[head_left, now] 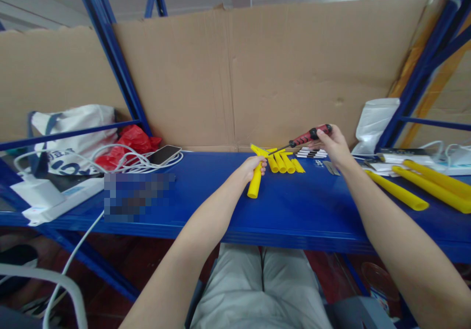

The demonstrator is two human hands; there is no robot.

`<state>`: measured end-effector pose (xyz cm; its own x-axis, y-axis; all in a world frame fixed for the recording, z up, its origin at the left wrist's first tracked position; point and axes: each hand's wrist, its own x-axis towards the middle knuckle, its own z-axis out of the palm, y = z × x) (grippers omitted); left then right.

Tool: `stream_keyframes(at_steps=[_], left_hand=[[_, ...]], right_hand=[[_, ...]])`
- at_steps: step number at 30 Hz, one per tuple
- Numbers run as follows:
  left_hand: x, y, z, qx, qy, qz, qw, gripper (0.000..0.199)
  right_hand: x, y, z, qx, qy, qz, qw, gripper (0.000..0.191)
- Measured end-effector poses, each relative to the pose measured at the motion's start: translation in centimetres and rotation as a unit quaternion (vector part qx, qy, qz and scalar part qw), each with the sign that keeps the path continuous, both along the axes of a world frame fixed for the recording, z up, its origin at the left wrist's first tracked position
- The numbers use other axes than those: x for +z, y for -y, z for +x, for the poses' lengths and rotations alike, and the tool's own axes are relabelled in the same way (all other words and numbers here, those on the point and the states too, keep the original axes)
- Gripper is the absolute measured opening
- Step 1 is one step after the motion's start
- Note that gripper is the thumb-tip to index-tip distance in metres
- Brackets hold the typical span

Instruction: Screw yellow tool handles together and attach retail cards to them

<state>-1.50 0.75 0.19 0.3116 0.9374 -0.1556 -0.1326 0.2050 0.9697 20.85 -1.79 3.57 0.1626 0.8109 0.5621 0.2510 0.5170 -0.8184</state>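
Left hand: the bare left hand (pixel 255 166), at the centre of the frame, is wrapped around a yellow hollow tube-shaped piece
Held yellow piece: the yellow hollow tube-shaped piece (pixel 253 187) stands tilted in the centre of the frame, its round open end pointing toward the bottom, its narrower part showing above the fist
Right hand: the bare right hand (pixel 331 145), right of centre, grasps the handle end of a screwdriver with thumb and fingers
Screwdriver: the red-and-black handled screwdriver with a dark metal shaft (pixel 308 136) slants down leftward; its tip is near the held piece, though whether they touch I cannot tell
Yellow row: a row of short yellow hollow pieces (pixel 281 164) lies just right of the left hand
Small parts: a stack of black-and-white strips (pixel 312 153), tiny shiny pieces (pixel 319 163) and flat grey metal strips (pixel 331 168) lie below and left of the right hand
Tabletop: the blue metal tabletop (pixel 206 204) spans the middle of the frame, with long yellow tapered tubes (pixel 399 191) at the right edge and a black-screened phone (pixel 165 155) left of centre
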Motion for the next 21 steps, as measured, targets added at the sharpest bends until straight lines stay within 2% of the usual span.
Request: stream_keyframes(at_steps=[5,9,18,21], left_hand=[[0.00,-0.20,-0.28,0.027,-0.021,0.006,0.999,0.017],[-0.15,-0.62,-0.59,0.037,-0.030,0.012,0.999,0.017],[0.17,-0.41,-0.71,0.063,-0.030,0.017,0.997,0.018],[0.33,-0.17,-0.67,0.063,-0.045,0.031,0.997,0.019]], right_hand=[[-0.02,0.35,-0.18,0.025,0.027,0.030,0.999,0.054],[-0.02,0.51,-0.30,0.029,0.049,0.024,0.998,0.054],[-0.44,-0.06,-0.16,-0.071,0.101,0.006,0.992,0.048],[-0.35,0.36,-0.56,-0.080,0.089,-0.003,0.993,0.048]])
